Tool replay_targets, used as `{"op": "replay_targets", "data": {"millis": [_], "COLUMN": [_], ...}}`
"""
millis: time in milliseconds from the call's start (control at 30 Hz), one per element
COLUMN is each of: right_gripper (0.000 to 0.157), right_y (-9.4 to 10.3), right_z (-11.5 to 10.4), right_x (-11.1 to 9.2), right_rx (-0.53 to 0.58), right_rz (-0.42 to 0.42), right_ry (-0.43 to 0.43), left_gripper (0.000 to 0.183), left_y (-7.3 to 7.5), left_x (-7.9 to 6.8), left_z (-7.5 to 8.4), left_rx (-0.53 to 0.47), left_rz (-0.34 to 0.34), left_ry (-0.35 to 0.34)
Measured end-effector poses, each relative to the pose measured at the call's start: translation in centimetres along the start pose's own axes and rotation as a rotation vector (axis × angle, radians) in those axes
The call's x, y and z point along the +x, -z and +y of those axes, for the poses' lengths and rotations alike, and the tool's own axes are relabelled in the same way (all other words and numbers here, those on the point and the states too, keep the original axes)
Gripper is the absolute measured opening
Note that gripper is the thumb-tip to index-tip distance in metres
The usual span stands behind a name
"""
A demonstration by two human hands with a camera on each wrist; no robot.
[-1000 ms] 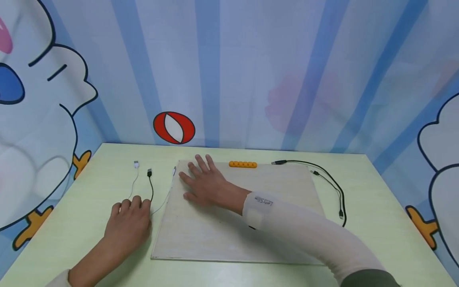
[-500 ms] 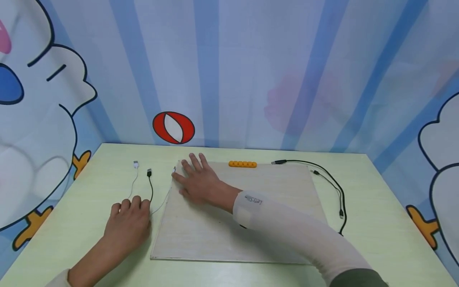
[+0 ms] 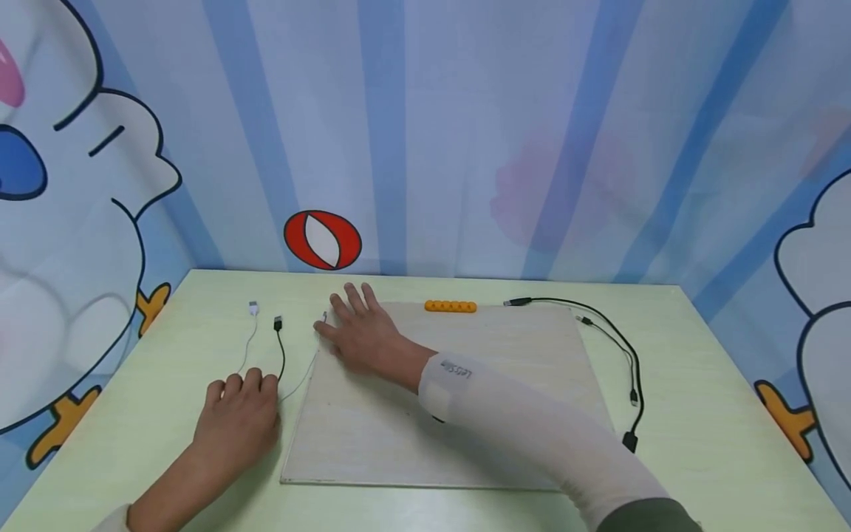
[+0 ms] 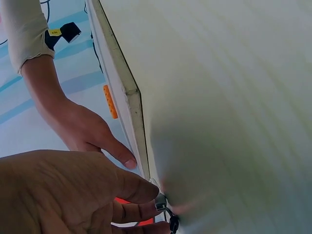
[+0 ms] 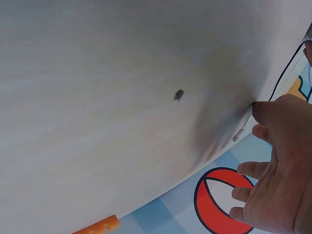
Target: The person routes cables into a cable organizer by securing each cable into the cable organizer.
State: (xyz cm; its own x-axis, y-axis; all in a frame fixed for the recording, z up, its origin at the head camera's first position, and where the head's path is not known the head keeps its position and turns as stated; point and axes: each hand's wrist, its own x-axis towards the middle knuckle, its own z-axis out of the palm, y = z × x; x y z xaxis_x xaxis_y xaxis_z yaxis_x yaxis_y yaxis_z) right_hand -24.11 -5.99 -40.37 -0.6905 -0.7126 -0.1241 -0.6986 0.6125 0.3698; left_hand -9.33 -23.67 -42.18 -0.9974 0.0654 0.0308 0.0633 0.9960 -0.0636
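In the head view my left hand (image 3: 239, 414) is left of the pale board (image 3: 359, 451), fingers bent down at the table. A white USB plug (image 3: 253, 309) and a black USB plug (image 3: 278, 324) lie beyond it, their cables running back under the fingers. The left wrist view shows thumb and fingertips pinching a small grey cable connector (image 4: 161, 202). My right hand (image 3: 362, 336) is spread flat at the board's far left corner. Its thumb reaches the left edge, close to a white cable end (image 3: 324, 316). From there a thin white cable (image 3: 304, 375) runs toward my left hand.
An orange ridged strip (image 3: 450, 307) sits at the board's back edge. Right of the board lie a thick black cable (image 3: 614, 329) and a thinner black cable (image 3: 630, 362). A printed blue curtain (image 3: 439, 148) stands behind the table.
My right hand has slid left over the board to its far left corner, and its thumb now crosses the edge. A black connector on the right has come out from behind the sleeve. My left hand has stayed put.
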Motion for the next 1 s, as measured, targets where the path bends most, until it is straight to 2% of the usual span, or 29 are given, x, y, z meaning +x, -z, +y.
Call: {"op": "replay_targets", "data": {"millis": [267, 467, 767, 1000], "right_gripper": [0.058, 0.061, 0.054, 0.056], "right_y": [0.4, 0.4, 0.7, 0.7], "right_z": [-0.2, 0.0, -0.4, -0.7], "right_x": [0.8, 1.0, 1.6, 2.4], "right_rx": [-0.036, -0.046, -0.062, -0.044], "right_rz": [0.012, -0.004, -0.012, -0.038], "right_ry": [-0.004, -0.007, -0.012, -0.029], "left_gripper": [0.016, 0.015, 0.019, 0.026], "left_y": [-0.4, -0.4, -0.3, -0.1], "left_x": [0.0, 0.0, 0.2, 0.9], "left_z": [0.1, 0.2, 0.2, 0.5], "left_rx": [0.01, 0.015, 0.013, 0.015], "left_rz": [0.051, 0.065, 0.025, -0.008], "left_ry": [-0.018, -0.022, -0.018, -0.005]}}
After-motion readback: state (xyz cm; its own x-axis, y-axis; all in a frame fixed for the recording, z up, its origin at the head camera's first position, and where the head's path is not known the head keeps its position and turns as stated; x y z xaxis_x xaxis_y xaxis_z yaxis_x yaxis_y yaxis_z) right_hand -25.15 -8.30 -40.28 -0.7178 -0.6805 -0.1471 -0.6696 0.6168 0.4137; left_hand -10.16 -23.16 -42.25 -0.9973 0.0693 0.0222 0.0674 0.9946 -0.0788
